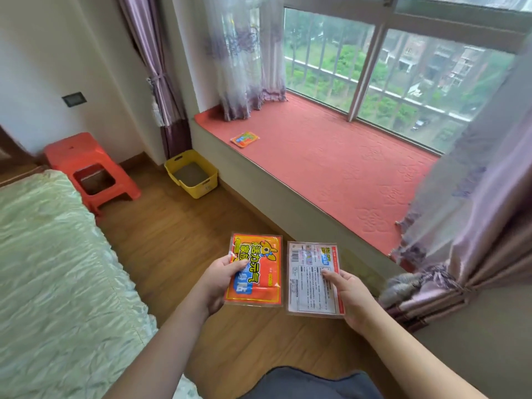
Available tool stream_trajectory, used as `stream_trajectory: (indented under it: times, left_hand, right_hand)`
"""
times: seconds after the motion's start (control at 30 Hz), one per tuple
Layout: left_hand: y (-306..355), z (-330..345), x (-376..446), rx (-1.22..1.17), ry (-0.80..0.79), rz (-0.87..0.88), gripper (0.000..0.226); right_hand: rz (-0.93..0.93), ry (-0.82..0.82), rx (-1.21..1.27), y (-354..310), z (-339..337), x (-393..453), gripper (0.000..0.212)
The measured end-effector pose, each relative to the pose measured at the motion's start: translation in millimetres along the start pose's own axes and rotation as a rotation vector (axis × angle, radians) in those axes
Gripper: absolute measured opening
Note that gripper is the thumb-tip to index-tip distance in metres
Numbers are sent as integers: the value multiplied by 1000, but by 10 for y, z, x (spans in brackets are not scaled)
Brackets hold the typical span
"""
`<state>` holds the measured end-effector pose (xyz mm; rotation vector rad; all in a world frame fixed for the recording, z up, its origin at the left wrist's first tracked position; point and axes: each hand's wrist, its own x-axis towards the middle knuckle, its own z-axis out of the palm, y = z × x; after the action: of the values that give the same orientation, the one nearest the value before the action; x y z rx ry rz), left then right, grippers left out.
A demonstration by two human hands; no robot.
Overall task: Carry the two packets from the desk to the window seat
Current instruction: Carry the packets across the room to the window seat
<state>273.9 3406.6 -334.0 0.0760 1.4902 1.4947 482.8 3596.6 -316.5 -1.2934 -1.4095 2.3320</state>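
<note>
The left hand (217, 280) grasps the orange packet (253, 270) at its left edge, thumb laid across the printed front, with the packet reaching up and to the right of the hand. Just right of it, close but apart, the right hand (349, 296) grasps the white packet (313, 279) by its right edge, thumb on the printed back that faces up; this packet sits left of its hand. Both packets are held over the wooden floor (178, 234), near the front edge of the window seat (339, 168). Far along the seat's red cushion, towards its left end, lies 1 more small orange packet (244, 139), flat and alone. On the floor against the seat's left end stands a yellow basket (191, 173); I cannot tell whether the grey inside it is its bottom or a lining. A red stool (89, 171) stands left of the basket, beside the bed (54, 269).
</note>
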Motion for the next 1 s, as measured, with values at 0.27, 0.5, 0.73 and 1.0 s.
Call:
stream_trajectory:
  times: [0.27,0.5,0.73,1.0]
  left_hand:
    - [332,-163,603,-19,76,-15,21]
    - [844,-226,1249,-37,170,-10,21]
    - [1321,-380,1661,-64,242,14,23]
    - [1743,-840,2070,-100,286,36,23]
  right_hand:
    - [29,-63,-34,-363,171,997,22]
    - [35,-128,-61,-883,365,1911,20]
    - [46,-211,-93,-1374,625,2570,19]
    - [63,-273,-151,-1726,1219,3147,20]
